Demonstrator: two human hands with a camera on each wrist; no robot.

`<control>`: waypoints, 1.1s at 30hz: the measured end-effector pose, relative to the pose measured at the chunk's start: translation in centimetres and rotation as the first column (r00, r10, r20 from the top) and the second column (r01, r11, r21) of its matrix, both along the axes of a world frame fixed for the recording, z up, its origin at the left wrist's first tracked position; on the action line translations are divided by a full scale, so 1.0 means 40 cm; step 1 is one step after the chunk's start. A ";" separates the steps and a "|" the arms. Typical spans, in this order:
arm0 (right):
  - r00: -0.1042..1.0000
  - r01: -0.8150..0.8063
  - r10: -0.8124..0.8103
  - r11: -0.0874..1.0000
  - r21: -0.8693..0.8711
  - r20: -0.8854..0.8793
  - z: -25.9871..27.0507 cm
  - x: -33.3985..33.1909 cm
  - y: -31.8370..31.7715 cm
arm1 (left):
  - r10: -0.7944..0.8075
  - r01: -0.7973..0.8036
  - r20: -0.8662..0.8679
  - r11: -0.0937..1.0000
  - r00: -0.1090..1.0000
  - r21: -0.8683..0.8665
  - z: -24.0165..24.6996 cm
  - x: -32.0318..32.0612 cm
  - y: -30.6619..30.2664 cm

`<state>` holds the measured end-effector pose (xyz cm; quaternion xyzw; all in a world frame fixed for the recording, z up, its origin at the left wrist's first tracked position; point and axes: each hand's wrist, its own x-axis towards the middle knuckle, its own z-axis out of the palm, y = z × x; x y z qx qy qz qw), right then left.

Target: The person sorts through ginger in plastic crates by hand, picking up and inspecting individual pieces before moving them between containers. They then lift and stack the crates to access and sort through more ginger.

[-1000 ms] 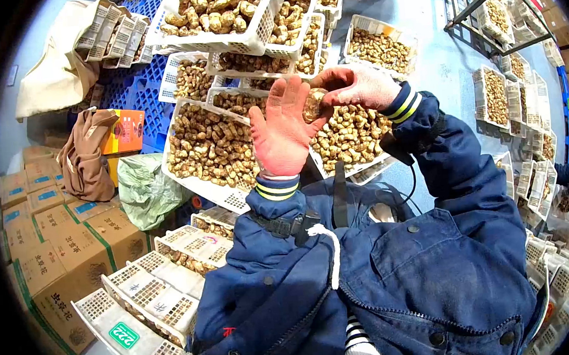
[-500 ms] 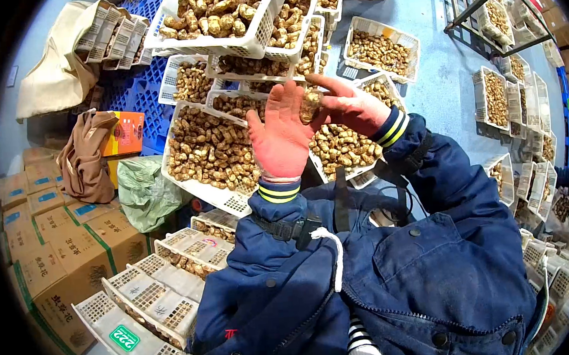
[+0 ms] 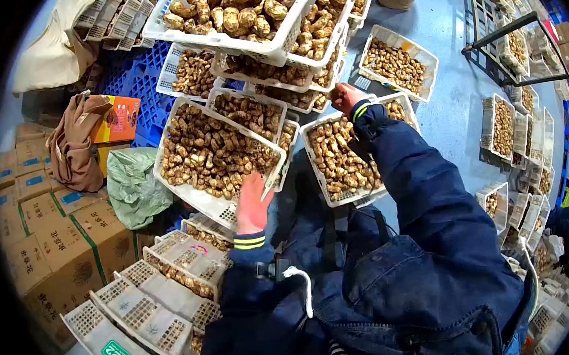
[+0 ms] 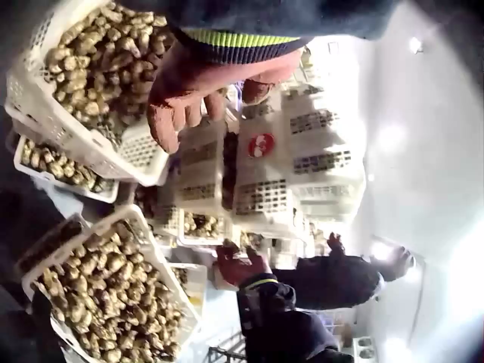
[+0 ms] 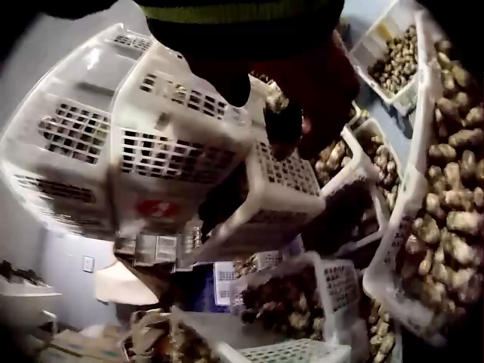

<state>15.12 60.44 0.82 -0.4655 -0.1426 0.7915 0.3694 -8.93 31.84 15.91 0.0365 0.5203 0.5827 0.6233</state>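
My left hand (image 3: 253,206) in a red glove lies at the near rim of a big white crate (image 3: 200,200) full of brown mushrooms (image 3: 210,150). Its fingers (image 4: 189,91) are nearly straight and hold nothing. My right hand (image 3: 343,96) is stretched far forward, above the back end of a second mushroom crate (image 3: 315,169). Its fingers are curled, and in the right wrist view a small mushroom (image 5: 275,98) sits pinched between thumb and fingers (image 5: 310,91). Blue jacket sleeves cover both arms.
More filled crates (image 3: 233,16) are stacked at the top. Empty crates (image 3: 148,299) lie at the lower left beside cardboard boxes (image 3: 45,240), a green bag (image 3: 133,188) and a brown cloth (image 3: 75,149). A metal rack (image 3: 519,36) and further crates stand right.
The hands have parted. The left hand dropped from in front of me to the big crate's near rim. The right hand carried the mushroom forward, past the second crate.
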 end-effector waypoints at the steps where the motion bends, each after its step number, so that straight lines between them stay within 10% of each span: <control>1: 0.992 0.083 -0.080 0.996 -0.034 0.094 -0.015 -0.029 0.029 | 0.020 -0.021 -0.042 0.999 0.999 -0.025 -0.022 -0.035 -0.033; 3: 0.862 0.186 -0.103 0.975 -0.121 0.496 -0.058 -0.069 0.070 | 0.217 -0.230 -0.110 0.965 0.970 -0.128 -0.085 -0.111 -0.092; 7: 0.910 -0.412 0.395 0.896 0.162 0.128 -0.083 -0.099 -0.071 | 0.361 -0.472 -0.373 0.838 0.855 -0.272 -0.253 -0.271 -0.207; 9: 0.865 -0.495 0.481 0.865 -0.081 -0.141 -0.125 -0.148 -0.156 | 0.319 -0.437 -0.440 0.877 0.839 -0.198 -0.266 -0.321 -0.228; 11: 0.668 -0.652 0.507 0.751 0.101 0.544 -0.027 -0.242 -0.223 | 0.452 -0.684 -0.595 0.689 0.665 -0.241 -0.348 -0.403 -0.209; 12: 0.579 -0.755 0.627 0.654 0.051 0.521 -0.007 -0.279 -0.220 | 0.516 -0.733 -0.600 0.655 0.611 -0.183 -0.386 -0.443 -0.223; 13: 0.792 -0.591 0.477 0.754 0.286 0.381 -0.081 -0.332 -0.263 | 0.571 -0.769 -0.597 0.626 0.564 -0.128 -0.434 -0.478 -0.242; 15: 0.750 -0.650 0.534 0.704 0.285 0.391 -0.004 -0.422 -0.275 | 0.440 -0.615 -0.581 0.777 0.685 -0.136 -0.569 -0.589 -0.328; 17: 0.513 -0.831 0.510 0.497 0.250 0.691 -0.053 -0.504 -0.262 | 0.594 -0.605 -0.122 0.789 0.795 -0.104 -0.536 -0.607 -0.328; 19: 0.282 -0.872 0.518 0.489 -0.009 0.808 0.013 -0.555 -0.252 | 0.626 -0.657 -0.208 0.740 0.751 -0.144 -0.420 -0.564 -0.270; 23: 0.227 -0.830 0.352 0.557 -0.009 0.908 -0.035 -0.525 -0.239 | 0.594 -0.589 0.023 0.802 0.804 -0.099 -0.349 -0.538 -0.273; 26: 0.643 -0.641 0.486 0.764 0.070 0.592 0.000 -0.417 -0.264 | 0.570 -0.567 0.062 0.821 0.819 -0.061 -0.231 -0.471 -0.245; 27: 0.738 -0.566 0.496 0.824 0.019 0.459 0.025 -0.373 -0.284 | 0.067 -0.202 -0.681 0.972 0.729 -0.120 -0.241 -0.451 -0.278; 33: 0.798 -0.433 0.392 0.901 -0.017 0.458 0.121 0.037 -0.492 | -0.208 0.004 -0.966 0.978 0.155 -0.210 -0.047 -0.146 -0.256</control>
